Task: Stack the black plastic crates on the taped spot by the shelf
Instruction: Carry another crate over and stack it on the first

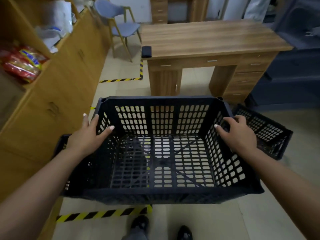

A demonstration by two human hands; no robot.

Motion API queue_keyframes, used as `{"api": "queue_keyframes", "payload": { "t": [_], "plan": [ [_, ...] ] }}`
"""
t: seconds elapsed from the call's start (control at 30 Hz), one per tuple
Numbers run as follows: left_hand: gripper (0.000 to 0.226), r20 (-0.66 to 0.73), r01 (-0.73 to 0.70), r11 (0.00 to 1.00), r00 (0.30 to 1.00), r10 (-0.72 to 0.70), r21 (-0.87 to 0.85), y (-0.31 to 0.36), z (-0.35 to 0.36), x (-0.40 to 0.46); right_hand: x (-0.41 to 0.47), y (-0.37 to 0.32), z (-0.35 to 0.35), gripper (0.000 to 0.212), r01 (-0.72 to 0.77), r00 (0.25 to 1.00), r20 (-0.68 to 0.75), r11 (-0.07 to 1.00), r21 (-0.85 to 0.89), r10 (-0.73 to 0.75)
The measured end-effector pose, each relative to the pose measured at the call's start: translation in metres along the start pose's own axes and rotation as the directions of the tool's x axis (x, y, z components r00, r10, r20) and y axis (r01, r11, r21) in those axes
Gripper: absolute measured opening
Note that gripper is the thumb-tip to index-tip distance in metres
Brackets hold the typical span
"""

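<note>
Here your left hand (86, 135) and right hand (240, 134) grasp the black crate (161, 153) by its side rims. Striped floor tape (103, 213) lies below them, the wooden shelf (57, 94) left of your left hand.

The crate (161, 153) I grip is black, its walls a grid of slotted holes. Left of it, the shelf (57, 80) is honey-yellow wood. Yellow-and-black striped tape (102, 214) runs just below the crate (diagonal bars). Beyond it, my desk (207, 38) shows brown woodgrain.

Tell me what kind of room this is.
Probably an office storeroom or back room. A wooden desk and chair stand beside a shelf with packaged goods, and striped tape marks floor zones where both hands hold a crate.
</note>
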State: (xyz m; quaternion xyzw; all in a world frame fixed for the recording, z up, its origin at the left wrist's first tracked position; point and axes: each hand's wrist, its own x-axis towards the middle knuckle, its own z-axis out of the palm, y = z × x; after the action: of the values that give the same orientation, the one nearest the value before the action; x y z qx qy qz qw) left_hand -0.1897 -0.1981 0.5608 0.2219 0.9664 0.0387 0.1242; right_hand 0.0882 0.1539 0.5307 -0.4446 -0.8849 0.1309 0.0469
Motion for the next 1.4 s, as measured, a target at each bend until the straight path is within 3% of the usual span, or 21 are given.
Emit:
{"api": "queue_keyframes", "payload": {
  "t": [0.53,0.77,1.03,1.4],
  "plan": [
    [0.087,0.017,-0.046,0.997,0.999,0.047,-0.065,-0.248,-0.007,0.079,-0.045,-0.225,0.099,0.053,-0.018,1.0,0.02,1.0,-0.014,0.018],
    [0.085,0.039,-0.024,0.993,0.999,0.029,-0.117,-0.317,-0.008,0.102,-0.051,-0.296,0.137,0.052,-0.008,0.998,0.058,1.0,0.029,0.006],
    [0.088,0.092,0.017,0.988,0.996,-0.003,-0.155,-0.355,0.018,0.112,-0.046,-0.318,0.156,0.052,0.065,0.997,0.048,0.998,0.002,-0.065],
    [0.088,0.032,0.057,0.998,0.998,-0.057,0.004,-0.343,0.027,0.094,-0.072,-0.301,0.158,0.062,0.129,0.988,0.078,0.991,0.044,-0.132]
  ]
}}
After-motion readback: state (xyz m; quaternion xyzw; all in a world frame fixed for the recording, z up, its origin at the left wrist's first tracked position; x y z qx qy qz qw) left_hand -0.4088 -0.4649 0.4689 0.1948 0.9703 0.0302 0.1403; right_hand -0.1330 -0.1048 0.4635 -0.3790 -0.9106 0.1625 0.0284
